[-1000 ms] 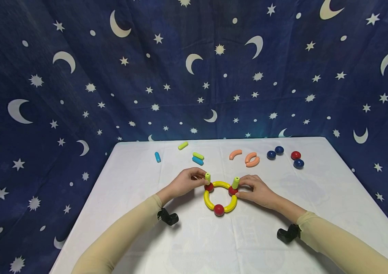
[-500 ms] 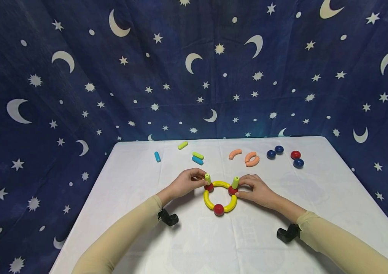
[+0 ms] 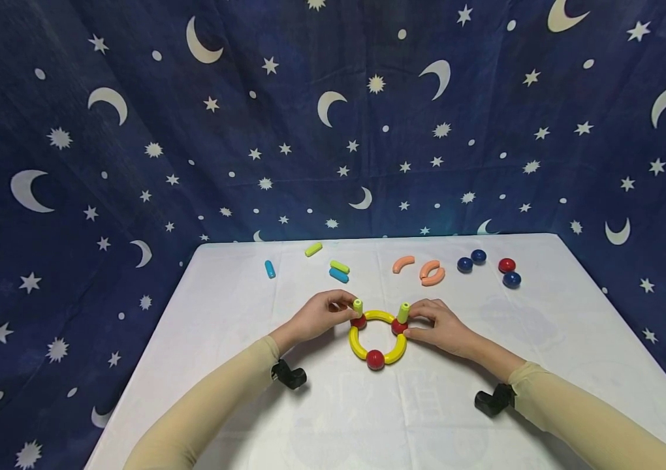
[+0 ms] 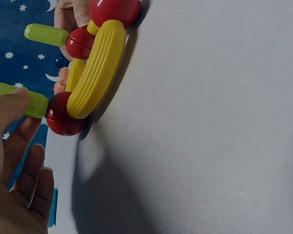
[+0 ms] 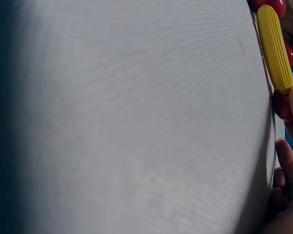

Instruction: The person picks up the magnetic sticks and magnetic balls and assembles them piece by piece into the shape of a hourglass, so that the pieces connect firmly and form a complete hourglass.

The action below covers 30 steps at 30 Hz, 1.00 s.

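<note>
A ring of yellow curved rods point(image 3: 357, 344) and red balls lies on the white table. Between thumb and fingers, my left hand point(image 3: 320, 316) pinches the light green straight rod point(image 3: 358, 305) standing on the ring's left red ball point(image 4: 63, 116). On the other side, my right hand point(image 3: 441, 331) grips the right red ball point(image 3: 397, 328) with thumb and index finger. A second light green rod point(image 3: 403, 313) rises from that ball. Nearest the body is the third red ball point(image 3: 375, 360), which neither hand touches.
Farther back on the tabletop point(image 3: 333, 424) lie blue rods point(image 3: 339, 275), green rods point(image 3: 313, 249) and orange curved rods point(image 3: 433, 277). Dark blue balls point(image 3: 512, 280) and a red ball point(image 3: 507, 265) lie at the back right. A starry cloth point(image 3: 286, 117) hangs behind.
The left green rod's top has shifted very slightly right and toward the body, with my left fingers on it. My right hand and the ring look almost still.
</note>
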Tool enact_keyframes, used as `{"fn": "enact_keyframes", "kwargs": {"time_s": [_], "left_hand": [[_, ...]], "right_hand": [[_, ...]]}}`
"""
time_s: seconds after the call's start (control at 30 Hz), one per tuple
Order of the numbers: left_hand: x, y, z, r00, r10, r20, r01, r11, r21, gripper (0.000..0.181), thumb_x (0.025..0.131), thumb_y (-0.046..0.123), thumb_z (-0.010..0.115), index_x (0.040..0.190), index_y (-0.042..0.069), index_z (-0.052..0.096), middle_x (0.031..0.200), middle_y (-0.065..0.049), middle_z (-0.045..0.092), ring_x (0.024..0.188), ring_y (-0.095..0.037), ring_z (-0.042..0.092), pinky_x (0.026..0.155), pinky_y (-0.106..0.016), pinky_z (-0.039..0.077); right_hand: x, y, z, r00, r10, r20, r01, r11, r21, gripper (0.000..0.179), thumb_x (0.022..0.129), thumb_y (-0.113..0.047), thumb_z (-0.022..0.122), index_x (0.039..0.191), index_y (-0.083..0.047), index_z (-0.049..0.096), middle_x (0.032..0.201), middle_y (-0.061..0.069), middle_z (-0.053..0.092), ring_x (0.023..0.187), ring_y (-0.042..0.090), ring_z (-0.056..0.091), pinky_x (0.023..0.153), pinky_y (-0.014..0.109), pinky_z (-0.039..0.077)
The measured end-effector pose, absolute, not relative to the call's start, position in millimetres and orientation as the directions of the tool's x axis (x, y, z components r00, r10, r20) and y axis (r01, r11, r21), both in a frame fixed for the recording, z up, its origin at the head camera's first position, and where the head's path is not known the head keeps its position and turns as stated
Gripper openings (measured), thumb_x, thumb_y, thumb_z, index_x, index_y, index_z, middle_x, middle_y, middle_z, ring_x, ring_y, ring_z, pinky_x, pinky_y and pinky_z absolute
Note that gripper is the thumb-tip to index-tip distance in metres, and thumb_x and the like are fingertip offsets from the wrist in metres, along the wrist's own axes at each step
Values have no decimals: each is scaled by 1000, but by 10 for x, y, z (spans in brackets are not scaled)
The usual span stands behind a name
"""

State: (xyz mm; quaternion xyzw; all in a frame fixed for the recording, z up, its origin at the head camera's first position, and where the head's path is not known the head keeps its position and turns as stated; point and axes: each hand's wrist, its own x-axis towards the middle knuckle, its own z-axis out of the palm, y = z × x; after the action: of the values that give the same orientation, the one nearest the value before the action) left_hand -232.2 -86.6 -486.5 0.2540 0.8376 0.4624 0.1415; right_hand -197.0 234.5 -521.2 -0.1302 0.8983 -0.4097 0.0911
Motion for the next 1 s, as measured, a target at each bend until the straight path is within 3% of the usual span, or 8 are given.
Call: {"fn": "enact_keyframes", "kwargs": {"time_s": [0.23, 0.43, 0.63, 0.87, 1.0], "left_hand": [[-2285, -882, -4920, -827, 558, -66, 261, 486, 834, 31, 97, 30, 73, 124, 16, 69, 110, 8, 69, 100, -14, 62, 92, -33, 50], [-2274, -877, -4982, -826, 560, -69, 315, 559, 767, 32, 97, 29, 72, 126, 15, 69, 110, 11, 70, 103, -11, 60, 97, -33, 48], [-2266, -839, -4977, -859, 508, -68, 298, 603, 740, 31, 98, 30, 71, 125, 15, 69, 105, 10, 69, 98, -11, 60, 94, -33, 49], [-2246, -790, -4962, -911, 411, -26, 264, 630, 730, 22, 99, 26, 70, 115, 12, 67, 94, 6, 66, 85, -11, 60, 77, -29, 50], [-2141, -814, -4939, -917, 397, -36, 253, 649, 717, 21, 98, 33, 69, 107, 15, 62, 90, 5, 62, 77, -12, 56, 67, -28, 47]], "right_hand": [[-1967, 2343, -5208, -950, -308, -56, -161, 632, -758, 40, 87, -44, 82, 115, -18, 74, 128, 1, 62, 127, 29, 44, 105, 56, 40], [-1959, 2343, -5202, -949, -313, -45, -170, 623, -764, 39, 87, -43, 82, 116, -18, 73, 127, 0, 63, 125, 27, 45, 104, 53, 40], [-1955, 2343, -5197, -949, -313, -42, -169, 616, -769, 39, 87, -43, 82, 117, -20, 74, 128, 0, 63, 123, 25, 46, 102, 51, 41], [-1950, 2338, -5197, -956, -292, -33, -146, 569, -810, 35, 87, -40, 82, 115, -20, 75, 127, 1, 63, 123, 26, 47, 103, 50, 42], [-1941, 2341, -5196, -954, -299, -9, -167, 556, -814, 32, 89, -38, 81, 114, -19, 75, 123, 0, 65, 117, 24, 49, 98, 45, 44]]}}
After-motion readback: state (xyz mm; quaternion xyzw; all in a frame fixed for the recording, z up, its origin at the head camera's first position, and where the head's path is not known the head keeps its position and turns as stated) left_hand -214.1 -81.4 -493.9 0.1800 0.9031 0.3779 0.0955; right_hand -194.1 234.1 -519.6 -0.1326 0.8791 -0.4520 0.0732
